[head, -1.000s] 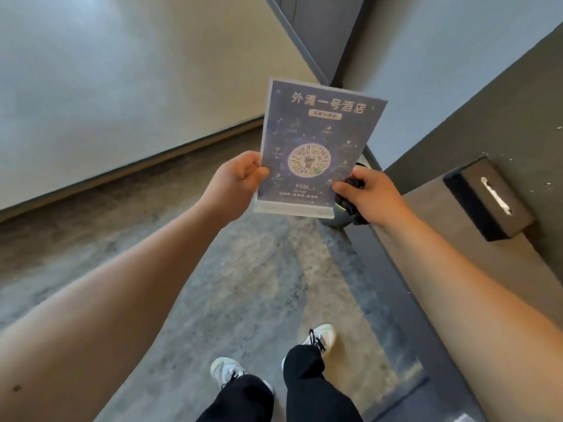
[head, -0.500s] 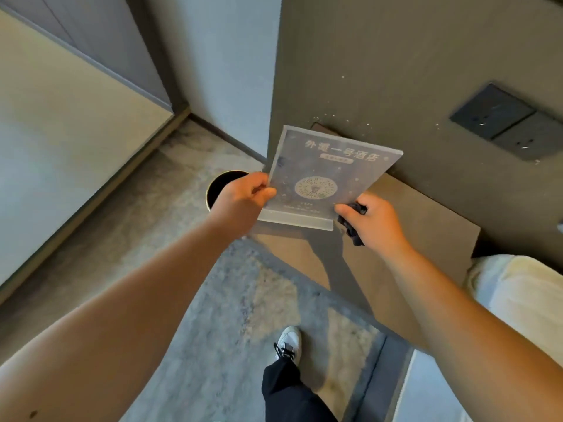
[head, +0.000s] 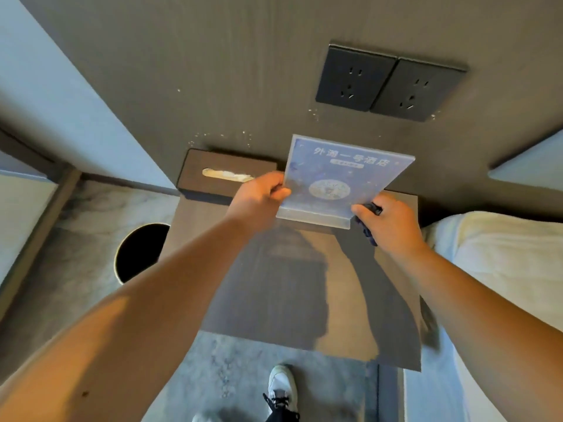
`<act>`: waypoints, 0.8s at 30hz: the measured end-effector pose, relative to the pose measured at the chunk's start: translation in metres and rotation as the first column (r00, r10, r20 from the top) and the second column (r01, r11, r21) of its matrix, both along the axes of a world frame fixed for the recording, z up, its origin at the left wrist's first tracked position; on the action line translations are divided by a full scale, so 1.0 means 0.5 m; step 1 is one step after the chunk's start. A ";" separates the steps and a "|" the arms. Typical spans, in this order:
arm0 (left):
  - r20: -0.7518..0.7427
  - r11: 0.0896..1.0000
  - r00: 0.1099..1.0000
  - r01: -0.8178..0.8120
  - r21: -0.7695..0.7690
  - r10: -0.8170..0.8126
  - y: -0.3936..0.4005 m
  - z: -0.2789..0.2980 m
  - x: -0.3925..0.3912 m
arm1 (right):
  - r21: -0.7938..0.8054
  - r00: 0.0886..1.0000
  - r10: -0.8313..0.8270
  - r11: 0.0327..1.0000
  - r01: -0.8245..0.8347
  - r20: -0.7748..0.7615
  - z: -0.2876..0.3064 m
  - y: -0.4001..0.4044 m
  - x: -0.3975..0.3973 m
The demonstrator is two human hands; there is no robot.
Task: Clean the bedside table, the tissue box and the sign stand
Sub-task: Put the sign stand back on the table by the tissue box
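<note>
The clear acrylic sign stand with a dark blue printed card is held just above the back of the brown bedside table. My left hand pinches its left edge. My right hand grips a dark cloth and touches the stand's lower right corner. The dark tissue box, with a white tissue in its slot, sits at the table's back left against the wall.
Two black wall sockets are above the table. A round black waste bin stands on the floor to the left. A white bed borders the table on the right. My shoe is below the table's front edge.
My view turned right from the floor and bin to the bedside table. Both hands carried the sign stand over the table's back; the tissue box came back into view.
</note>
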State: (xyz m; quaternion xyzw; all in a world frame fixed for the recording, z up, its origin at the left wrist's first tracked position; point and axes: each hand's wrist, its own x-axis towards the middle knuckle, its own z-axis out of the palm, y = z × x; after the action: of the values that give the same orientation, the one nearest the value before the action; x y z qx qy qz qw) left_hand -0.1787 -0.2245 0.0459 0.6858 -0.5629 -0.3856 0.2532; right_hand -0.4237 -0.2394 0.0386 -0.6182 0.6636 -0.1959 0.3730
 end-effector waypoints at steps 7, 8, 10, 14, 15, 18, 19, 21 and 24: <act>0.145 0.998 0.989 0.047 -0.040 -0.041 -0.113 -0.090 -0.027 | -0.075 0.996 -0.004 0.997 -0.003 -0.092 -0.092 -0.096 -0.025; 0.146 0.999 0.988 0.045 -0.027 -0.041 -0.123 -0.100 -0.028 | -0.083 0.995 -0.006 0.997 -0.002 -0.099 -0.099 -0.107 -0.022; 0.163 0.999 0.985 0.054 -0.010 -0.051 -0.140 -0.113 -0.029 | -0.093 0.993 -0.005 0.996 -0.006 -0.116 -0.112 -0.125 -0.018; 0.189 0.998 0.980 0.064 -0.013 -0.061 -0.164 -0.137 -0.023 | -0.109 0.990 0.013 0.994 -0.028 -0.144 -0.136 -0.150 -0.009; 0.187 0.998 0.981 0.061 -0.010 -0.058 -0.167 -0.143 -0.021 | -0.111 0.988 0.019 0.993 -0.036 -0.154 -0.141 -0.154 -0.008; 0.211 0.997 0.974 0.079 0.009 -0.079 -0.173 -0.162 -0.018 | -0.107 0.985 0.028 0.993 -0.047 -0.171 -0.157 -0.162 -0.010; 0.230 0.995 0.968 0.093 0.020 -0.095 -0.173 -0.167 -0.018 | -0.106 0.984 0.029 0.993 -0.048 -0.174 -0.162 -0.163 -0.012; 0.277 0.992 0.953 0.122 0.029 -0.125 -0.175 -0.178 -0.017 | -0.093 0.981 0.037 0.994 -0.056 -0.192 -0.175 -0.164 -0.013; 0.385 0.985 0.908 0.174 0.011 -0.165 -0.183 -0.187 -0.013 | -0.061 0.984 0.038 0.997 -0.050 -0.176 -0.187 -0.161 -0.009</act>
State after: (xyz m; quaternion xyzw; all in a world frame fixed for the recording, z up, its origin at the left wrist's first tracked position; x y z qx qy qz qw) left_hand -0.1854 -0.3161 -0.0477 0.6935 -0.6636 -0.2574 0.1114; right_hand -0.4281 -0.3201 -0.0549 -0.6594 0.6731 -0.1543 0.2973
